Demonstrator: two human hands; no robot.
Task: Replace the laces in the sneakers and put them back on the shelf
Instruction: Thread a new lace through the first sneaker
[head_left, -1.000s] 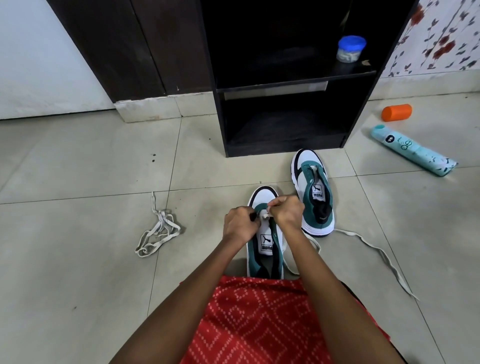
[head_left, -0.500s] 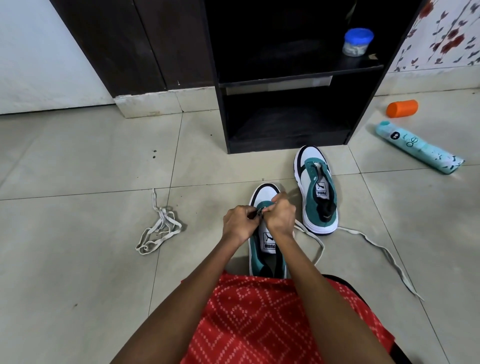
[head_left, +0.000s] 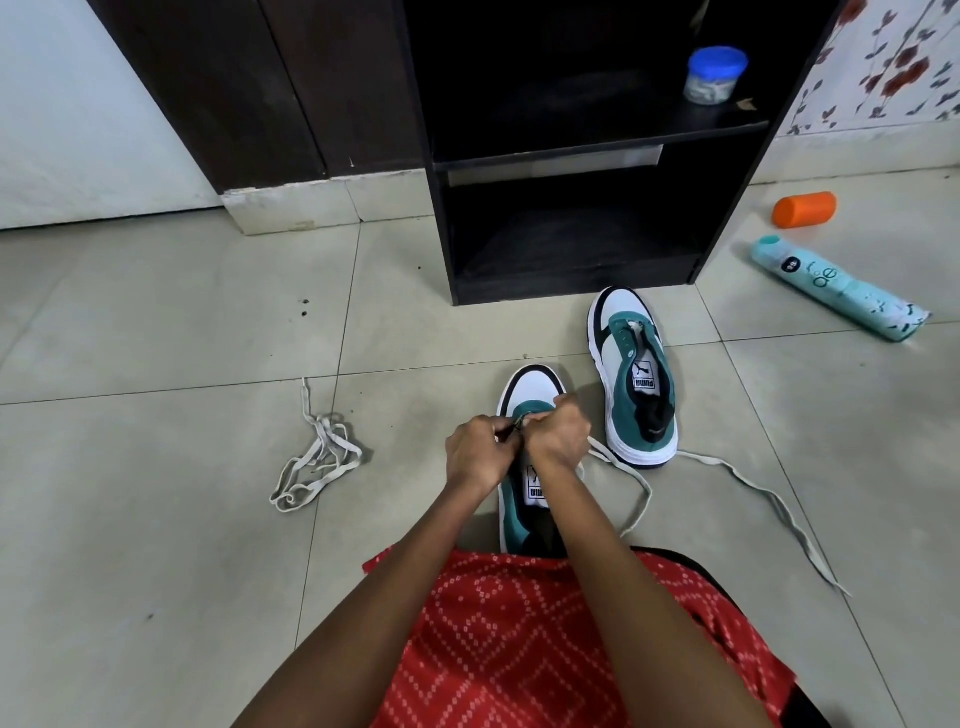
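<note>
Head view: we look down at both hands meeting over the near sneaker (head_left: 530, 387), which stands on the tiled floor (head_left: 156, 571) just ahead of our red patterned garment (head_left: 519, 649), toe pointing at the shelf (head_left: 597, 140). The left hand (head_left: 480, 452) has its grip curled tight, fingertips pinching the white lace (head_left: 641, 493) at the front eyelets. The right hand (head_left: 558, 439) presses against it, its grip likewise curled and pinching the same lace; which eyelet the lace enters we cannot tell. The slack lace loops out to the right of this shoe and trails across the tiles. The second sneaker (head_left: 636, 374) sits just beside, to the right and nearer the shelf, unlaced. A bundled lace (head_left: 317, 462) lies well apart on the left. A blue-lidded jar (head_left: 714, 75) stands on the shelf board. An orange container (head_left: 805, 209) and a teal spray can (head_left: 836, 288) lie on the floor at right.
</note>
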